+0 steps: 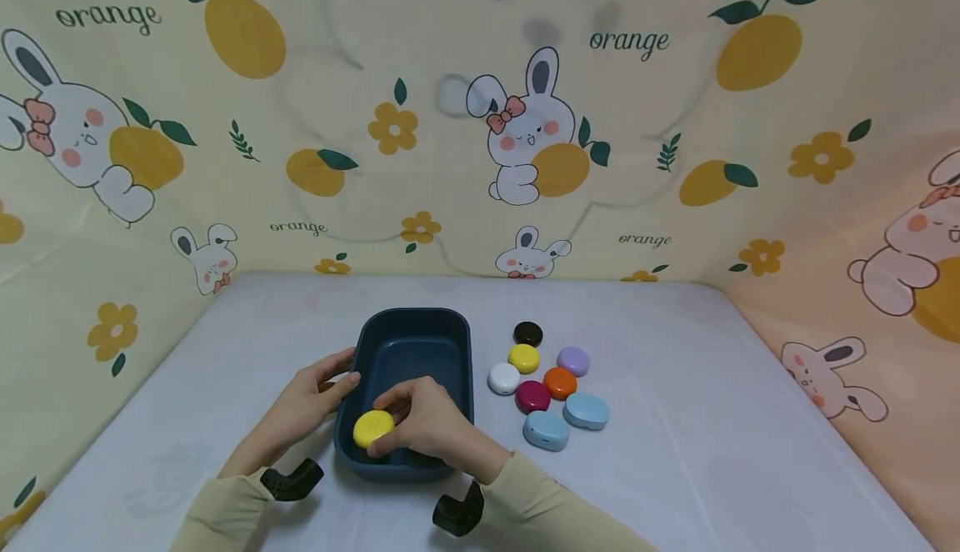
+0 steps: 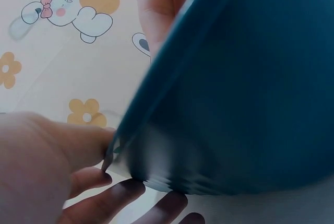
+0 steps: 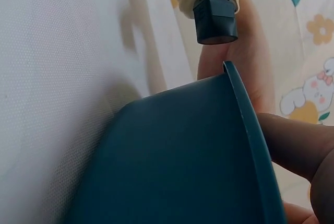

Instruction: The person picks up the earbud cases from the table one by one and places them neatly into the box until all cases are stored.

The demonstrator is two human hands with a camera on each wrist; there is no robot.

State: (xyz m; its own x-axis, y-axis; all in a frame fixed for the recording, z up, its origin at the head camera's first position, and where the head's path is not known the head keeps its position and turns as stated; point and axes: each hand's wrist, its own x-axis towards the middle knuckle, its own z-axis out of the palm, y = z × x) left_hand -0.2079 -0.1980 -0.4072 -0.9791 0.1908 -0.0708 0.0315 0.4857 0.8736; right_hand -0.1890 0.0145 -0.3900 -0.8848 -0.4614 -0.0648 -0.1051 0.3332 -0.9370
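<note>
A dark blue rectangular bin (image 1: 411, 337) stands on the white table. My right hand (image 1: 397, 423) pinches a round yellow case (image 1: 371, 428) just over the bin's near left corner. My left hand (image 1: 330, 381) rests against the bin's left outer wall, thumb at the rim and fingers lying straight. In the left wrist view the bin (image 2: 235, 93) fills the frame, with my left hand's thumb and fingers (image 2: 130, 192) at its lower edge. The right wrist view shows the bin's wall (image 3: 182, 156) and a finger of my right hand (image 3: 297, 140) at its rim. The bin's inside shows no other contents.
Right of the bin lies a cluster of several small cases: black (image 1: 528, 333), yellow (image 1: 523, 358), lilac (image 1: 573, 360), white (image 1: 503, 378), orange (image 1: 559, 382), magenta (image 1: 532, 396) and two light blue (image 1: 586, 410). A patterned cloth backdrop (image 1: 480, 118) walls the table on three sides.
</note>
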